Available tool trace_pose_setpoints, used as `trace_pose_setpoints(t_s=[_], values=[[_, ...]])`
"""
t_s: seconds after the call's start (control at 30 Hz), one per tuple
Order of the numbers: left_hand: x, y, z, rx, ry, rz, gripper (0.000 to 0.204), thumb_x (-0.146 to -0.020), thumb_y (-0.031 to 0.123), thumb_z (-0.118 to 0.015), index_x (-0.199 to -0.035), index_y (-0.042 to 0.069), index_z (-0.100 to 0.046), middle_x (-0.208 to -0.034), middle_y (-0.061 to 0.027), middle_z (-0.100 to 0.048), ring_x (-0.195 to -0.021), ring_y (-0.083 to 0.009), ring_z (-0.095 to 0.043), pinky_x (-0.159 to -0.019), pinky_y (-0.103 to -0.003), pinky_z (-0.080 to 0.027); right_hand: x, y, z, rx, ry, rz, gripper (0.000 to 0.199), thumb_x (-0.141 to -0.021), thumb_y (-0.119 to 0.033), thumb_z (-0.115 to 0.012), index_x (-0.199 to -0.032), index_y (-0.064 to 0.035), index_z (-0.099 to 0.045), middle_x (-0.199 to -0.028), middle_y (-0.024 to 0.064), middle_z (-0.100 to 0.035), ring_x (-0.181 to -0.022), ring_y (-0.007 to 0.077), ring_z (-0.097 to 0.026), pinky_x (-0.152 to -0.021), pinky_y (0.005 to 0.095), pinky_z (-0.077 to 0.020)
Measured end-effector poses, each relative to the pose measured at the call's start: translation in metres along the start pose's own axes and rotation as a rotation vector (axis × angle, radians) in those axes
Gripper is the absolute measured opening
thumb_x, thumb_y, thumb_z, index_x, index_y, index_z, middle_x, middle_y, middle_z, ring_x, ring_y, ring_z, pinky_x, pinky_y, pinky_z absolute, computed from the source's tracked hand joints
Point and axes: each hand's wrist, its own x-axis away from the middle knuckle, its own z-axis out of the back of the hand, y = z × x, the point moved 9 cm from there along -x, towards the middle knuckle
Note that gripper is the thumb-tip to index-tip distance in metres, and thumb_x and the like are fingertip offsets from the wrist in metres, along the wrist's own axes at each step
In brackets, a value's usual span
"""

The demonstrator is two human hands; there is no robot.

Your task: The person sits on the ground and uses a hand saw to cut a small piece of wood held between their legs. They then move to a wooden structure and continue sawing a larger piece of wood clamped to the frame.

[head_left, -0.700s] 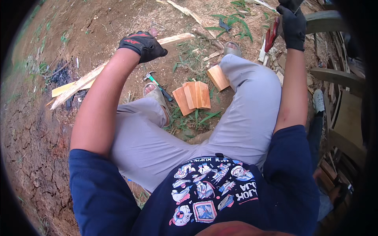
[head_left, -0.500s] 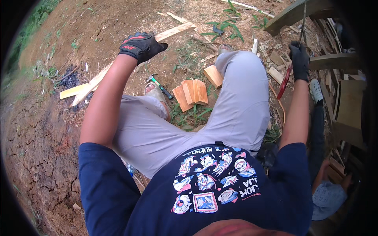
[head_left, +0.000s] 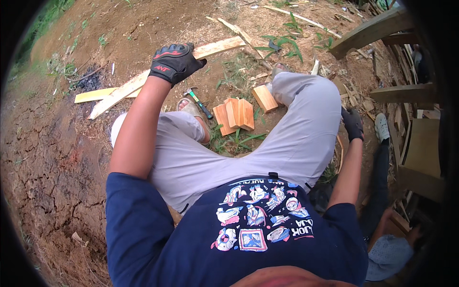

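Note:
My left hand, in a black glove with red trim, is raised over a long pale plank. Its fingers are curled and the thumb sticks out; whatever lies inside the grip, if anything, is hidden. Down beside my right knee is my right hand, also in a black glove. The trouser leg covers part of its fingers, and no tool shows in it. Between my feet several cut wooden blocks lie in a cluster, with another block by my right foot. A hammer with a green and black handle rests by my left foot.
A yellowish board lies under the plank's left end. Curved timbers and stacked boards stand at the right. Another person's leg and light-blue garment appear there. Wood scraps, sawdust and small plants cover the soil ahead.
My right hand has come down beside my right knee, and the red-handled saw it held is out of sight. My left hand stays curled over the plank. The whole view has turned slightly.

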Motion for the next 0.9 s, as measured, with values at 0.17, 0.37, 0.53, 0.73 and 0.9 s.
trace_pose_setpoints(t_s=[0.17, 0.37, 0.53, 0.73, 0.9], values=[[-0.006, 0.004, -0.006, 0.085, 0.048, -0.005, 0.064, -0.098, 0.067, -0.066, -0.129, 0.012, -0.072, -0.119, -0.0201, -0.078, -0.112, -0.0407, -0.075, -0.100, -0.053, -0.058, 0.063, -0.304, 0.140, -0.230, -0.004, 0.454, 0.086, -0.094, -0.065, -0.076, -0.148, -0.0003, -0.063, -0.134, 0.0242, -0.074, -0.121, 0.0351, -0.074, -0.105, 0.0448, -0.0543], [-0.024, 0.010, -0.015, 0.183, 0.115, -0.130, 0.057, -0.099, 0.049, -0.068, -0.137, 0.007, -0.060, -0.123, -0.0220, -0.075, -0.116, -0.0408, -0.073, -0.100, -0.053, -0.057, 0.027, -0.407, -0.143, 0.315, -0.524, 0.399, 0.089, -0.093, -0.075, -0.064, -0.148, -0.0043, -0.067, -0.151, 0.0237, -0.066, -0.134, 0.0405, -0.068, -0.111, 0.0476, -0.0531], [-0.043, 0.002, -0.018, 0.302, 0.199, -0.128, 0.054, -0.100, 0.046, -0.069, -0.135, 0.007, -0.060, -0.124, -0.0212, -0.073, -0.117, -0.0403, -0.072, -0.103, -0.052, -0.055, 0.116, -0.279, -0.384, -0.069, -1.041, -0.294, 0.107, -0.083, -0.063, -0.090, -0.162, -0.0062, -0.047, -0.149, 0.0208, -0.064, -0.134, 0.0389, -0.065, -0.110, 0.0537, -0.0557], [-0.038, -0.014, -0.019, 0.364, 0.210, -0.091, 0.055, -0.096, 0.046, -0.072, -0.134, 0.008, -0.064, -0.122, -0.0210, -0.074, -0.117, -0.0398, -0.071, -0.102, -0.051, -0.057, 0.164, -0.239, -0.432, -0.128, -1.066, -0.326, 0.099, -0.074, -0.063, -0.097, -0.143, 0.0017, -0.065, -0.133, 0.0211, -0.074, -0.110, 0.0346, -0.077, -0.097, 0.0503, -0.0625], [-0.045, -0.011, -0.009, 0.416, -0.004, -0.032, 0.077, -0.095, 0.057, -0.071, -0.149, 0.003, -0.059, -0.138, -0.0248, -0.070, -0.128, -0.0403, -0.069, -0.109, -0.049, -0.054, 0.152, -0.257, -0.407, -0.263, -1.123, -0.404, 0.079, -0.078, -0.041, -0.099, -0.138, -0.0019, -0.067, -0.127, 0.0187, -0.075, -0.109, 0.0341, -0.076, -0.094, 0.0517, -0.0606]])
